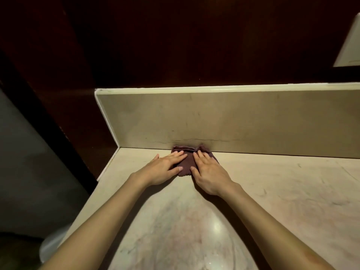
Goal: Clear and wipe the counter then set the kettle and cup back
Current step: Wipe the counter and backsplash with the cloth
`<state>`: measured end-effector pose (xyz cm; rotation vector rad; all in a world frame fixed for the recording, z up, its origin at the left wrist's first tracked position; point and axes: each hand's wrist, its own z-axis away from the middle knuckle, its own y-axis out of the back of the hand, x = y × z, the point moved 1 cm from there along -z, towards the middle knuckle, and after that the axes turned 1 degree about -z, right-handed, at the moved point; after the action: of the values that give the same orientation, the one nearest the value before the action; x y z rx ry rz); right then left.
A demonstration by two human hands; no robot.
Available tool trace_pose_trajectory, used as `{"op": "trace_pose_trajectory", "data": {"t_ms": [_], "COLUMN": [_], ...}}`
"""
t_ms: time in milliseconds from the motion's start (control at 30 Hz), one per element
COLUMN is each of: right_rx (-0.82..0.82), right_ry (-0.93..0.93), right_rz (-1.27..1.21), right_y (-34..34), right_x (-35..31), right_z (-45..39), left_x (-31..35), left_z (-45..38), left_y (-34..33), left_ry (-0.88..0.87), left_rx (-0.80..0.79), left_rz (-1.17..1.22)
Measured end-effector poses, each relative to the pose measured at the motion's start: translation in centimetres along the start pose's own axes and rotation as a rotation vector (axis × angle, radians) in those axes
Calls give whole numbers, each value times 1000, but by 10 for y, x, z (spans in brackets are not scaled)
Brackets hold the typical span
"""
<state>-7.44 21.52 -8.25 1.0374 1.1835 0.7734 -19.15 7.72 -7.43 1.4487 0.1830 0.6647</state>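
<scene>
A dark, reddish-brown wood wall fills the frame from 9 o'clock round to 2 o'clock, smooth and dim. Below it the counter, a pale polished stone veined with faint pink and grey, spreads from the centre down to 6 o'clock and out to 4 o'clock, glossy enough to carry a light spot near 6 o'clock. A beige upright backsplash of the same stone, a long flat slab with a rounded top edge and a thin crack low on its face, runs from the centre toward 3 o'clock. At 7 o'clock a blurred white rounded object sits beyond the counter's left edge. Just above centre, the cloth, a small soft maroon rag with a rumpled far edge, lies on the counter touching the backsplash's foot. The left hand presses flat on its left half, fingers straight and slightly spread; the right hand presses likewise on its right half.
</scene>
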Motion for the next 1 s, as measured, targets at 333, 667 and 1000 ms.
{"op": "trace_pose_trajectory", "data": {"t_ms": [333, 667, 1000], "right_rx": [-25, -53, -98], "right_ry": [86, 157, 236], "right_rz": [6, -26, -69], "right_y": [-22, -34, -37], "right_x": [-66, -104, -126], "right_z": [-39, -64, -85], "left_x": [-59, -75, -86], "left_z": [40, 48, 55], "left_y": [17, 40, 53], "left_ry": [150, 348, 444], "left_rx": [28, -46, -98], "left_rz": [42, -146, -161]}}
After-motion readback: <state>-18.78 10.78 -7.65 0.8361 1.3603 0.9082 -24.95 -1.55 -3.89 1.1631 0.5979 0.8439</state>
